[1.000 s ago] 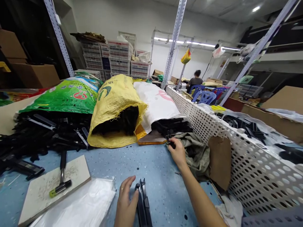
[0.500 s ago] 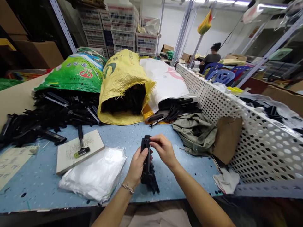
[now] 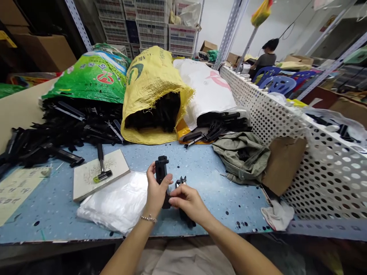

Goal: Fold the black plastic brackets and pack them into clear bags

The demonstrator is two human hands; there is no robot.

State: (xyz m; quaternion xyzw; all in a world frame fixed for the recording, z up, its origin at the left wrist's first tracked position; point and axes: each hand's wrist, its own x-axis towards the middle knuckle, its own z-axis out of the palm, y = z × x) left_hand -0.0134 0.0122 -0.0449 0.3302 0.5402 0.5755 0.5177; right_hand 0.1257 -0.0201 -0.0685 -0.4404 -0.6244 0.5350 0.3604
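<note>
My left hand (image 3: 156, 193) is wrapped round a long black plastic part (image 3: 161, 170), held nearly upright above the blue tabletop, its blocky end up. At the part's lower right side is my right hand (image 3: 187, 200), thumb and forefinger pinched together against or close beside it. What lies between those fingertips is too small to make out. Under and behind my right hand, another black plastic piece (image 3: 188, 220) rests on the table, mostly covered; its pronged tip (image 3: 181, 181) shows above the knuckles.
A hammer (image 3: 101, 162) lies on a pale board (image 3: 119, 162), left of clear plastic bags (image 3: 114, 206). Black parts (image 3: 65, 130) spill from a green sack (image 3: 88, 78); yellow (image 3: 155, 76) and white (image 3: 203, 84) sacks stand alongside. A perforated metal panel (image 3: 323, 172) borders the right. One person (image 3: 265, 59) is far behind.
My left hand has moved left and turned the black part. My right hand has slid from its upper end to its lower end. The view has tilted down slightly.
</note>
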